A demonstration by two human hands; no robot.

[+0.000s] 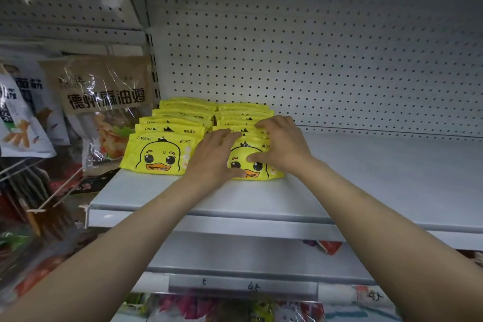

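Two rows of yellow duck-face wipe packs lie overlapped on a white shelf (pixel 366 180). The left row (pixel 162 152) stands free. Both of my hands are on the right row (pixel 245 162). My left hand (pixel 214 157) lies on the row's left side, fingers stretched over the packs and thumb at the front pack's lower edge. My right hand (pixel 281 144) lies on the row's right side, fingers spread over the top of the packs and thumb across the front pack's face. Much of the front pack is covered by my hands.
A white pegboard back wall (pixel 313 60) rises behind the shelf. Hanging snack bags (pixel 104 102) fill the left section, with wire hooks (pixel 39 191) sticking out below them. A lower shelf edge carries price-tag strips (pixel 243 286), with colourful packs beneath.
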